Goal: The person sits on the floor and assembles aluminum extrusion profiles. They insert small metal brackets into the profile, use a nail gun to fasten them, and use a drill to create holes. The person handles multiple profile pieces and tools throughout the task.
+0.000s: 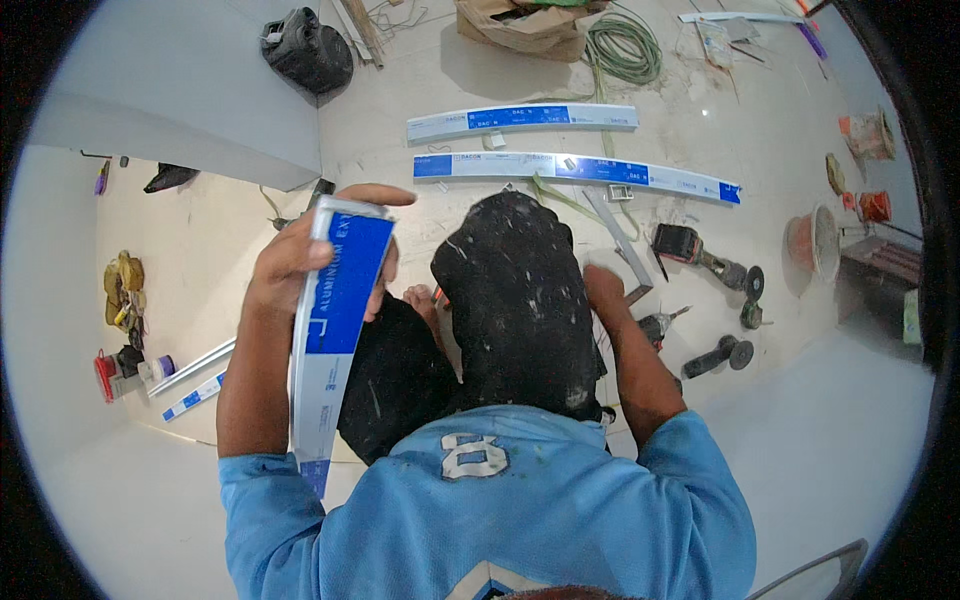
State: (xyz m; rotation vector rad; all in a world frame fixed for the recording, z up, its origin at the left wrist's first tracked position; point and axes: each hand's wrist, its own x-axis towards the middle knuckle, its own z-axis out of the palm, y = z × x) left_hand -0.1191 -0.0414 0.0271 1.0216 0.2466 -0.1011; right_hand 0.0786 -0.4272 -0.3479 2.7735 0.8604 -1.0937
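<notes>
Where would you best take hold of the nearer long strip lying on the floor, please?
Grip the nearer long strip near its middle, coming from above with fingers across its narrow width. It lies flat and long, so a mid grip probably keeps it balanced.

- Two long aluminium strips [560,150] with blue labels are lying side by side across the upper middle.
- A green hose coil [625,48] is sitting at the top, beside a brown paper bag [520,25].
- A black bag [305,50] is slumping at the upper left.
- Angle grinders [715,355] are resting right of centre.
</notes>
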